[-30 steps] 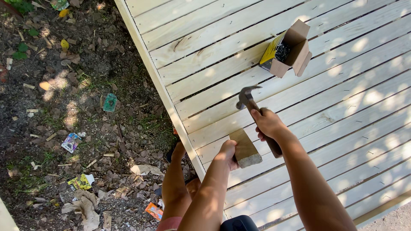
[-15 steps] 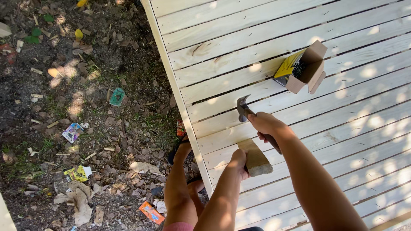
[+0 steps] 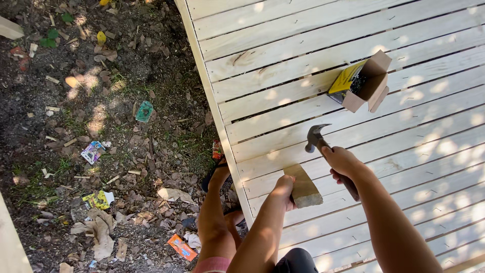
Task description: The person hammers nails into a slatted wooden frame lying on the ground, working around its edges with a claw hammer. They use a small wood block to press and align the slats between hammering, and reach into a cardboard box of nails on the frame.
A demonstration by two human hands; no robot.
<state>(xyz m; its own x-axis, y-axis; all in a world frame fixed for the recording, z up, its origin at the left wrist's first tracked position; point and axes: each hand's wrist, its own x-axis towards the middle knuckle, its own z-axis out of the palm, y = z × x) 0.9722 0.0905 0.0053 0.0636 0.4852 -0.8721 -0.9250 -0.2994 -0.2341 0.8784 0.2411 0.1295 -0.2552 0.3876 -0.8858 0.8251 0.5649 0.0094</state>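
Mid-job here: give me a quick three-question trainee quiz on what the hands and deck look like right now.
1. True or false: the right hand grips a hammer.
2. What does the left hand hold against the pale plank deck?
3. The open cardboard box lies: A) on the littered ground, B) on the deck beyond the hammer, C) under the left hand.

Key: 1 true. 2 a short wooden block. 3 B.

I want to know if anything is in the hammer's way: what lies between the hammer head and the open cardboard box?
Only bare pale deck boards, with gaps between them, lie between the hammer and the cardboard box, as the head view shows.
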